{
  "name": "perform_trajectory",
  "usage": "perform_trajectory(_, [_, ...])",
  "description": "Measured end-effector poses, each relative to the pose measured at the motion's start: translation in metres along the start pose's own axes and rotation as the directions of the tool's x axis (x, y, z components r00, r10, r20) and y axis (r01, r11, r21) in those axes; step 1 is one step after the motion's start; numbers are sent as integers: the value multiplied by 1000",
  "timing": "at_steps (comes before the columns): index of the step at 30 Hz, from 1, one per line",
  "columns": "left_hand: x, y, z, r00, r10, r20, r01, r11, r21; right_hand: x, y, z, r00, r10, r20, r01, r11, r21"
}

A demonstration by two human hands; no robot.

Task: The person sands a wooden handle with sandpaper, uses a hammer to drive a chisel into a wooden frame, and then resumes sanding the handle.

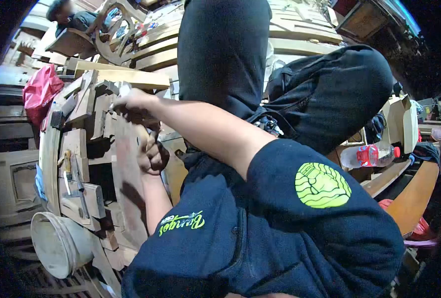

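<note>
A long reddish-brown board lies on the left, beside my legs. My left hand is closed at the board's right side, its curled fingers around a pale wooden handle. Reaching across from the right, my right hand is bent over the board's far end, fingers closed. Something whitish shows at those fingers; what it is, I cannot tell. Left of the board, a yellow-handled chisel rests on wooden blocks next to another long, thin tool.
A whitish bucket stands at the lower left, and a pink bag hangs farther up. Planks fill the far side, where another person sits near a carved wooden frame. A plastic bottle lies on the right.
</note>
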State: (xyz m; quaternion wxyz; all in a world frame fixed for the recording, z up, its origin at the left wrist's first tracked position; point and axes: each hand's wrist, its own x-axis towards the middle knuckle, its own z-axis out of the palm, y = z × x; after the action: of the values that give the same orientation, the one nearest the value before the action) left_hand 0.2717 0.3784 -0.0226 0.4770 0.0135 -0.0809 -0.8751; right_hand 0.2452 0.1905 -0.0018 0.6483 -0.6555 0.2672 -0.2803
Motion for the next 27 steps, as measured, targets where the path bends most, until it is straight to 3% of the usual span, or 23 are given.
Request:
perform_trajectory(1, [-2,-1,-1,993,8,114,-16,998,62,-26,-29,5,998,-50,43,42,981,190])
perform_trajectory(2, [-18,8,-12,967,132,-218,-121,991,65,-23,-35,15,986,-140,-89,155,969,191])
perform_trajectory(3, [-6,-4,29,538,445,-716,-93,875,474,-22,-43,16,986,-140,-87,154,970,186])
perform_trajectory(5, [7,-6,64,280,630,-724,282,667,690,-18,-77,10,921,-133,-366,208,963,171])
perform_trajectory(6, [-8,1,37,644,555,-526,-62,724,687,-21,-117,-7,898,-171,-406,212,976,56])
perform_trajectory(7, [-14,9,58,787,355,-504,135,699,702,-19,-154,-28,873,-212,-440,208,976,-57])
perform_trajectory(8, [-12,12,53,744,438,-504,164,611,774,-7,-164,-43,838,-308,-451,446,862,240])
perform_trajectory(9, [-8,13,46,700,517,-493,202,518,831,-14,-191,-62,680,-509,-528,629,775,62])
perform_trajectory(11, [4,-4,60,617,602,-506,171,525,834,-111,-269,-93,735,-503,-454,667,657,352])
perform_trajectory(13, [4,-4,44,585,662,-469,203,440,875,-155,-266,-140,714,-527,-461,688,649,324])
perform_trajectory(14, [10,-11,58,462,723,-515,348,386,854,-170,-265,-163,686,-555,-470,717,624,309])
perform_trajectory(17, [11,-12,51,491,730,-475,245,408,880,-209,-254,-221,588,-646,-487,804,532,265])
perform_trajectory(18, [15,-19,67,550,694,-465,138,473,870,-228,-214,-240,608,-573,-549,780,559,281])
perform_trajectory(19, [18,-15,61,540,730,-418,110,431,895,-245,-174,-251,618,-497,-609,759,579,297])
perform_trajectory(21, [25,-17,76,539,744,-396,68,430,900,-250,-156,-205,559,-92,-824,695,593,406])
perform_trajectory(23, [30,-21,96,589,716,-374,37,438,898,-265,-117,-197,598,232,-768,610,490,623])
perform_trajectory(25, [36,-27,104,635,685,-356,19,447,894,-276,-110,-184,630,340,-699,595,367,715])
perform_trajectory(27, [42,-32,107,641,705,-302,-27,414,910,-284,-128,-171,617,366,-697,608,340,717])
